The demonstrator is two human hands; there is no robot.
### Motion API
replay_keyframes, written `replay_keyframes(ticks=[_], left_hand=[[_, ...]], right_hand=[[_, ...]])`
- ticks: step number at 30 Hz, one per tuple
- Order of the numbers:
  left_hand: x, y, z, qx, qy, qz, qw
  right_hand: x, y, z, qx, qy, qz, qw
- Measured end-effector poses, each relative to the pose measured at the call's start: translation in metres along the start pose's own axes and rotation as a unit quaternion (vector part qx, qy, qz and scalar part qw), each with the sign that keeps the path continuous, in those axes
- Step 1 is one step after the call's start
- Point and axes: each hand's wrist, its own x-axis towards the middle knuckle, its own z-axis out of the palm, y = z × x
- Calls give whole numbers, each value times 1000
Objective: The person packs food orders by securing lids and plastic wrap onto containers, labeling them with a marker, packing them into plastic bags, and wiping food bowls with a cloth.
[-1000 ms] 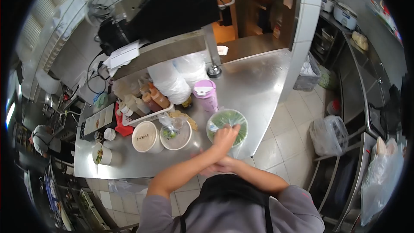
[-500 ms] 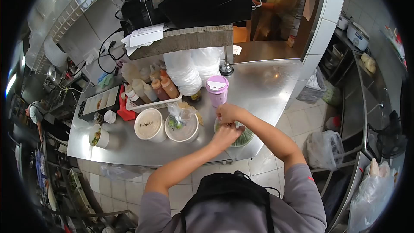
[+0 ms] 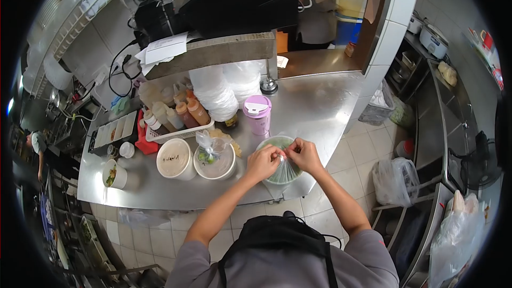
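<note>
My left hand (image 3: 263, 162) and my right hand (image 3: 304, 156) meet above a round tub with green contents, near the counter's front edge. Both pinch the gathered top of a clear plastic bag (image 3: 288, 173), which stretches in pleats over the tub. Green shows through the plastic, but I cannot tell what it is. Just behind my hands stands a lilac cup (image 3: 259, 119) with a white-topped lid. To the left is a lidded white tub (image 3: 214, 169) with a small knotted bag (image 3: 207, 149) of something green on its lid.
Another lidded tub (image 3: 175, 160) with handwriting stands further left, then an open white cup (image 3: 115, 175) of food. Behind are sauce bottles in a white basket (image 3: 181, 133), stacked containers in plastic (image 3: 213, 90) and a metal shelf (image 3: 224, 53). A person (image 3: 317, 10) stands beyond the hatch.
My hands, crossed close together before, are now side by side with the bag's gathered top between them. The view has shifted slightly, and the person beyond the hatch has moved left.
</note>
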Motion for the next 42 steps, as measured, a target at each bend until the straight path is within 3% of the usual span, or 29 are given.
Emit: replay_keyframes(ticks=[3, 7, 12, 14, 15, 17, 19, 22, 27, 30, 35, 38, 42], left_hand=[[1, 4, 6, -56, -7, -69, 996], [6, -10, 13, -138, -60, -116, 982], [19, -24, 9, -204, -187, -75, 958], [23, -14, 1, -209, -232, -98, 945], [21, -18, 5, -188, -204, -87, 957], [17, -27, 20, -142, -148, -63, 977], [10, -11, 22, -143, -82, -107, 981], [4, -1, 30, -155, -11, -161, 975], [2, 20, 17, -70, 80, -93, 990], [7, 6, 22, -55, 126, -5, 990], [7, -7, 22, -160, 93, -16, 983], [8, -9, 24, -152, 102, 9, 983], [13, -15, 20, -176, 36, -9, 984]], right_hand=[[-17, -1, 3, -1, 44, -58, 997], [-23, -3, 0, -110, 36, -279, 953], [-11, -20, -35, -304, -118, -501, 802], [-3, -26, -41, -328, -129, -539, 765], [-2, -27, -42, -340, -134, -557, 746], [-12, -27, -36, -305, -35, -478, 823], [-32, -27, -21, -247, 48, -351, 902], [-42, -18, 5, -144, 134, -158, 968], [-42, -18, 22, -43, 188, -65, 979], [-39, -16, 25, -18, 199, -27, 980], [-31, -17, 18, -54, 186, 10, 981], [-29, -15, 16, -83, 178, -9, 981], [-30, -15, 18, -115, 184, -25, 976]])
